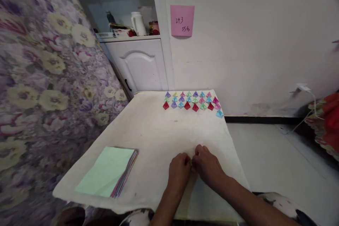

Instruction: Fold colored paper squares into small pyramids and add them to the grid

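My left hand point(179, 170) and my right hand point(207, 165) rest close together on the white-covered table point(153, 130), near its front edge. Both have their fingers curled and pressed together where the hands meet. Whatever sits between the fingertips is hidden. A stack of coloured paper sheets point(107, 171), pale green on top, lies to the left of my hands. At the far edge of the table lie several small folded paper shapes point(192, 101) in red, purple, blue, green and pink, set out in rows.
A floral-patterned fabric surface point(39, 77) rises along the left. A white wall with a pink sticky note point(182, 20) stands behind the table. A white cabinet point(137, 63) with a kettle and dishes is at the back. A charger cable point(304, 90) hangs at right.
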A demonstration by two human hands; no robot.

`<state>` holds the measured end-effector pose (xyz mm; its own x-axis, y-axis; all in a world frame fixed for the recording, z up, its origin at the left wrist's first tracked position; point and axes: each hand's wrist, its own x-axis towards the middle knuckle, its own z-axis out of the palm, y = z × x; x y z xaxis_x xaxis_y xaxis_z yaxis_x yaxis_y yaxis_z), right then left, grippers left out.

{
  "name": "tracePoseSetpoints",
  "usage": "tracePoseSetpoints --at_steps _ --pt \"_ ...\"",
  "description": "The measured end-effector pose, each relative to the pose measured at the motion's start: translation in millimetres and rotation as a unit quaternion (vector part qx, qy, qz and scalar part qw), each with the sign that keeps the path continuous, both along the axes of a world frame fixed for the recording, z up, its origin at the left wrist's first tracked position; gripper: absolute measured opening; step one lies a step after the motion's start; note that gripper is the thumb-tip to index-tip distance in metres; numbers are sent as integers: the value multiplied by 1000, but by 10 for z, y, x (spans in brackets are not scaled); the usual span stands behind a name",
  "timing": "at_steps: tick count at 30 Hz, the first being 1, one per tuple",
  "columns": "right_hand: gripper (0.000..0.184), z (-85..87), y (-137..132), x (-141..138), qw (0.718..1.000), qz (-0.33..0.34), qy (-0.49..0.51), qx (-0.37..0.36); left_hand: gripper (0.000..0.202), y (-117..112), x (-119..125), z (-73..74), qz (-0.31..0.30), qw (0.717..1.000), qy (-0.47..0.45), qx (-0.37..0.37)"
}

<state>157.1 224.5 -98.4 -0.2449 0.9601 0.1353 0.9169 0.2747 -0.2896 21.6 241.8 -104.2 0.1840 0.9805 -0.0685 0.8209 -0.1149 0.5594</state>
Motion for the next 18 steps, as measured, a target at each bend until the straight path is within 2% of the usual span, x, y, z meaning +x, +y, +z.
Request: tracePoseSetpoints --at_steps 7,11,18 --pt "14 -57 -12 -31 999 36 1 2 16 -23 51 8 -4 999 39 8" --pt "16 -79 -19 -2 1000 25 5 -4 17 -20 72 -10 -6 999 53 12" --pt "18 -20 -17 -4 1000 10 19 -11 15 20 81 -43 -4 998 64 13"
